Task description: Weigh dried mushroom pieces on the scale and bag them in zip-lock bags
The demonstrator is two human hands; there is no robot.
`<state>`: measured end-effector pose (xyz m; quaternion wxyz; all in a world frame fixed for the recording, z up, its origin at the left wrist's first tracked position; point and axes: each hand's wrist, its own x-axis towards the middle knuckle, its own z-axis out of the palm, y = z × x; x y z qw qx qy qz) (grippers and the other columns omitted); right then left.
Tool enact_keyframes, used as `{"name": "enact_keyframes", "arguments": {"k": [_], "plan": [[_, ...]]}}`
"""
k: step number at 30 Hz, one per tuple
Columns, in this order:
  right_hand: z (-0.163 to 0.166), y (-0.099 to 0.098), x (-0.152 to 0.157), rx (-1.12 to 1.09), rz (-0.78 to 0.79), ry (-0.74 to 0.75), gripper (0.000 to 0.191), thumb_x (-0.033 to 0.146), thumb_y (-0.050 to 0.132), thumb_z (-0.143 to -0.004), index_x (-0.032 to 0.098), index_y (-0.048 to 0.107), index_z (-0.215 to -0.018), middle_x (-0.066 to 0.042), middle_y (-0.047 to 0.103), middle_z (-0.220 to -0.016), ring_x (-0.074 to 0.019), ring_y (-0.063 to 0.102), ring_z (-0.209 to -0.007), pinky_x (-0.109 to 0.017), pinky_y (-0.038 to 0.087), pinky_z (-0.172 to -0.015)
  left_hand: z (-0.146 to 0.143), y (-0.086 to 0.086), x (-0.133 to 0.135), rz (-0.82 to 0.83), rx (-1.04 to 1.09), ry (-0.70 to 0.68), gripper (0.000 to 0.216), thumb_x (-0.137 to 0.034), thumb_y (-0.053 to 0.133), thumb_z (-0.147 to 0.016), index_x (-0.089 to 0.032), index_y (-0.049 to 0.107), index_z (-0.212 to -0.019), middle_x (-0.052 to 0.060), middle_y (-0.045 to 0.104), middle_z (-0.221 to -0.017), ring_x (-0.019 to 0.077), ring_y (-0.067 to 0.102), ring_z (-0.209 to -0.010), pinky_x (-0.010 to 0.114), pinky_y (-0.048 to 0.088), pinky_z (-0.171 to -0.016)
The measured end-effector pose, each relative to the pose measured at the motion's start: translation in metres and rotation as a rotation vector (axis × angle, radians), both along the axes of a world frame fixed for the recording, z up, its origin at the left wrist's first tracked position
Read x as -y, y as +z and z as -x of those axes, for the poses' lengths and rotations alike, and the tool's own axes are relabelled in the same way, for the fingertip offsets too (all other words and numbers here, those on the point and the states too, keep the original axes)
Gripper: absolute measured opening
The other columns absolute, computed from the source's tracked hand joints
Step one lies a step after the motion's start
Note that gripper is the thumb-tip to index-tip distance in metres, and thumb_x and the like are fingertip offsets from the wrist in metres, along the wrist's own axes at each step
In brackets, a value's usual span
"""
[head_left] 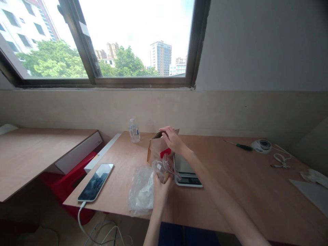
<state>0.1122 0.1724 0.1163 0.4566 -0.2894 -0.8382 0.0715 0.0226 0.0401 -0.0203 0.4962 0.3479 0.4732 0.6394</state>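
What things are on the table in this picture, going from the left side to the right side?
Phone → clear plastic bags → brown paper bag → scale → green screwdriver → round white gadget. Skipped for overlap: bottle, and the small clear bag in the left hand.

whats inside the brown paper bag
The right hand rests over the mouth of the brown paper bag, so only a dark sliver of the opening shows. Its contents are hidden. The left hand holds a small clear plastic pouch in front of it.

Phone (pixel 96 181) near desk (pixel 243 191) edge; water bottle (pixel 134 130) by wall; screwdriver (pixel 242 146) far right.
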Motion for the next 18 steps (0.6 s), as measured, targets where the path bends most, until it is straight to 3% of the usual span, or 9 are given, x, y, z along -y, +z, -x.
{"name": "enact_keyframes", "arguments": {"k": [6, 9, 12, 18], "plan": [[-0.008, 0.004, 0.028, -0.23, 0.019, -0.024, 0.019, 0.022, 0.042, -0.09, 0.021, 0.057, -0.102, -0.007, 0.061, -0.105, -0.0204, 0.052, -0.104, -0.038, 0.04, -0.095, 0.013, 0.018, 0.013, 0.024, 0.141, -0.123, 0.065, -0.034, 0.074, -0.066, -0.023, 0.05, -0.125, 0.011, 0.055, -0.128, 0.0278, 0.049, -0.121, 0.038, 0.037, -0.1], [-0.019, -0.006, 0.059, -0.37, 0.201, 0.015, 0.016, 0.022, 0.041, -0.091, 0.02, 0.057, -0.095, -0.005, 0.061, -0.093, -0.0169, 0.058, -0.09, -0.032, 0.047, -0.083, 0.024, 0.024, 0.006, -0.058, 0.093, -0.181, 0.058, -0.032, 0.075, -0.064, -0.022, 0.056, -0.119, 0.011, 0.056, -0.128, 0.0273, 0.051, -0.118, 0.038, 0.039, -0.099], [-0.027, -0.024, 0.084, -0.218, 0.372, 0.124, 0.017, 0.018, 0.043, -0.089, 0.02, 0.06, -0.092, -0.003, 0.061, -0.089, -0.015, 0.06, -0.084, -0.029, 0.049, -0.076, 0.032, 0.021, -0.006, -0.139, 0.073, -0.197, 0.056, -0.028, 0.074, -0.065, -0.019, 0.056, -0.117, 0.011, 0.061, -0.119, 0.0256, 0.058, -0.108, 0.039, 0.041, -0.096], [-0.021, -0.058, 0.086, 0.16, 0.382, 0.078, 0.038, 0.004, 0.045, -0.081, 0.019, 0.057, -0.114, -0.01, 0.058, -0.116, -0.0215, 0.051, -0.111, -0.041, 0.041, -0.098, 0.032, -0.007, -0.019, -0.158, 0.007, -0.019, 0.049, -0.026, 0.074, -0.065, -0.02, 0.054, -0.11, 0.005, 0.066, -0.103, 0.0202, 0.062, -0.093, 0.034, 0.045, -0.088]]}}
